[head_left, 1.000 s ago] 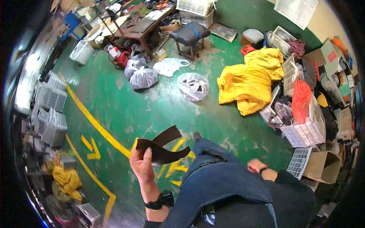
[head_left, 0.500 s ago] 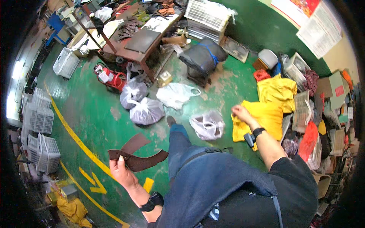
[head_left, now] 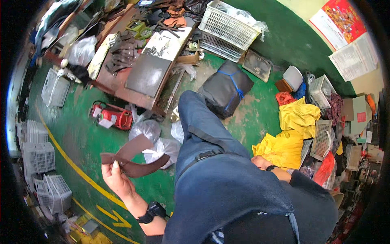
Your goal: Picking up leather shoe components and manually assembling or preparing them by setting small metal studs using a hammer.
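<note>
Dark brown leather-like strips [head_left: 138, 169] are pinched at one end between the thumb and fingers of my left hand [head_left: 118, 181]. They spread apart and curve out to the right, over the green floor and in front of the white plastic bags. My right hand [head_left: 260, 161] is low beside my body, closest to the yellow cloth or sacks [head_left: 280, 148] on the right. My thigh and clothing partly cover that hand, so its fingers do not show clearly. Both wrists wear black bands.
Ahead stands a brown worktable [head_left: 118, 87] covered with dark pieces. A black bundle tied with blue cord [head_left: 225, 87] sits right of it. A red fire extinguisher [head_left: 111, 116] and full plastic bags [head_left: 162, 148] are on the floor. White crates [head_left: 38, 156] stand left.
The view has shifted toward the worktable, with my leg stepping forward. My right hand has dropped closer to my body. My left hand still holds the brown strips.
</note>
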Action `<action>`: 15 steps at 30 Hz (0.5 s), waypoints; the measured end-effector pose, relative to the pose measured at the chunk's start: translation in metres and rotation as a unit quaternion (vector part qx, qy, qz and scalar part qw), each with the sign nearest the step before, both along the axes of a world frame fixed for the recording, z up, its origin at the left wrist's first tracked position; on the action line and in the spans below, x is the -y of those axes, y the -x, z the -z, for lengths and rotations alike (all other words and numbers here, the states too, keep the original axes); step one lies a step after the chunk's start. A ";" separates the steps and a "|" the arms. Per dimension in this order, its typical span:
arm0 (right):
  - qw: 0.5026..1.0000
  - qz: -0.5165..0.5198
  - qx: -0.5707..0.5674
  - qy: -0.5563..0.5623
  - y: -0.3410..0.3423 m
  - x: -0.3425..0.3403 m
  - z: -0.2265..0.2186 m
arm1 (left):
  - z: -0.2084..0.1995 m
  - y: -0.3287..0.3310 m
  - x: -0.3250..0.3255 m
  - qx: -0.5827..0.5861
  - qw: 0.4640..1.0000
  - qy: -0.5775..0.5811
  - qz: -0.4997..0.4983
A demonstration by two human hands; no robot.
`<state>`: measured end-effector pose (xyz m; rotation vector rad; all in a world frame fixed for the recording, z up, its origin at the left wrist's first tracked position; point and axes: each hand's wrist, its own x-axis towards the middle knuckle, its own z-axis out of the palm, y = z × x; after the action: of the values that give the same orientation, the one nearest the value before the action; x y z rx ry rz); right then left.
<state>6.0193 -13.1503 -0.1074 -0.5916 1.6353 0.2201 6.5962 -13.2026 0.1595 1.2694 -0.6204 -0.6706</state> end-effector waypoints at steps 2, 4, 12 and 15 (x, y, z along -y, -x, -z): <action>0.999 -0.047 0.002 -0.021 -0.005 0.067 0.020 | 0.010 -0.005 0.040 0.005 0.999 -0.024 -0.028; 0.986 -0.157 0.007 -0.053 -0.008 0.167 0.045 | 0.014 -0.006 0.078 0.043 0.992 -0.099 -0.060; 0.725 -0.616 0.035 0.306 -0.141 0.696 0.061 | 0.046 0.038 0.268 0.017 0.977 -0.126 -0.171; 0.761 -0.559 0.060 0.325 -0.179 0.777 0.044 | 0.037 0.044 0.309 0.056 0.966 -0.195 -0.159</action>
<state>6.1983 -13.9278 -0.1518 -2.0609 0.9996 0.4641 6.5518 -13.5114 0.1223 1.7396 -0.3700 -0.4648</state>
